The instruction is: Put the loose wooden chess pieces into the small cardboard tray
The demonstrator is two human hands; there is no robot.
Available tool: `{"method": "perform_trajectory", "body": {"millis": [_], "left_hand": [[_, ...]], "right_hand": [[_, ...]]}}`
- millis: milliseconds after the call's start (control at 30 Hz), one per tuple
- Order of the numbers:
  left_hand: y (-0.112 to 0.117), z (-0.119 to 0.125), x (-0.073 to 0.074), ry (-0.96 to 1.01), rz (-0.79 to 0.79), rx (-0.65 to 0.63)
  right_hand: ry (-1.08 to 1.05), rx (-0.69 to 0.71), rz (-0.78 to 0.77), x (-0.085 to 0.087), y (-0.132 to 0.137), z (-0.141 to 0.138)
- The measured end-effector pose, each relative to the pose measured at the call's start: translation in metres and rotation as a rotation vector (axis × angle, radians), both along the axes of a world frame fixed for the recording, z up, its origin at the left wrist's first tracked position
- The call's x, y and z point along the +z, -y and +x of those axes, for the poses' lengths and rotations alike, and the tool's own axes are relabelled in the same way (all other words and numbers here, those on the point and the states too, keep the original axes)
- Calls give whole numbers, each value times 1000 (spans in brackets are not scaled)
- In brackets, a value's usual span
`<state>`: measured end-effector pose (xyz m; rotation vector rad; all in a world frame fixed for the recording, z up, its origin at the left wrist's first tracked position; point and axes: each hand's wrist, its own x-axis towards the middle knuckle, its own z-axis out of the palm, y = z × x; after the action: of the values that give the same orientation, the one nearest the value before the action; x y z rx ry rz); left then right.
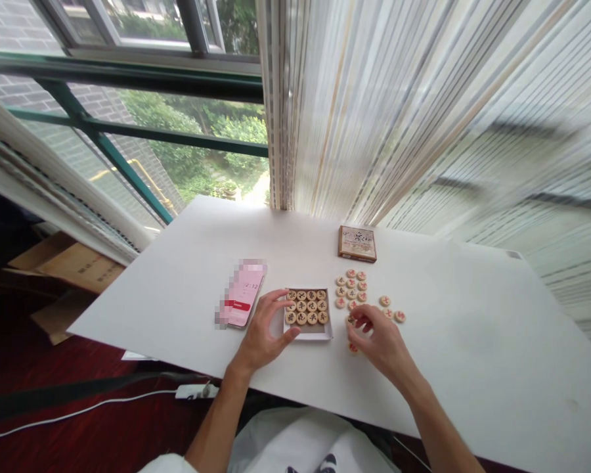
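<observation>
A shallow white box (320, 336) on the table holds Chinese chess pieces (312, 306) with dark characters, laid in rows; bare bottom shows along its near side. At the box's left edge is my left hand (262, 332), open, its fingers and thumb spread over that side. Right of the box, my right hand (378, 341) has thumb and fingertips closed around a chess piece (350, 320), partly hidden by the fingers. Loose pieces (351, 284) with red or dark characters lie in a cluster beyond this hand. Another red-marked piece (353, 349) lies below the fingertips.
Several red-marked pieces (399, 316) sit apart at the right. A decorated box lid (357, 243) lies farther back. A phone (243, 295) is left of my left hand. The white table (473, 368) meets curtains (325, 118) and a window; cardboard (81, 266) stands at the left.
</observation>
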<state>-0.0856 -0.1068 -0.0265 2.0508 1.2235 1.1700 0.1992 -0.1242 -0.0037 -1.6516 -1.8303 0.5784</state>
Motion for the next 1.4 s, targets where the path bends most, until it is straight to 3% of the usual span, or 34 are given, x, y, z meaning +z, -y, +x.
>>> {"method": "perform_trajectory", "body": {"millis": [200, 367, 467, 600, 867, 1100, 1200, 1400], "left_hand": [[11, 12, 12, 88, 66, 62], [30, 36, 34, 261, -276, 30], [36, 49, 39, 354, -397, -7], [37, 54, 37, 410, -471, 23], [34, 37, 30, 557, -643, 0], [36, 30, 41, 442, -620, -123], [37, 31, 36, 469, -641, -89], [39, 32, 29, 499, -626, -30]], "right_hand": [[-250, 102, 90, 18, 10, -17], [-328, 203, 203, 23, 15, -42], [-330, 245, 252, 20, 20, -56], [-321, 207, 265, 16, 28, -66], [-343, 190, 188, 14, 34, -69], [-392, 207, 174, 14, 34, -71], [-418, 212, 148, 13, 35, -71], [-625, 227, -59, 15, 36, -70]]}}
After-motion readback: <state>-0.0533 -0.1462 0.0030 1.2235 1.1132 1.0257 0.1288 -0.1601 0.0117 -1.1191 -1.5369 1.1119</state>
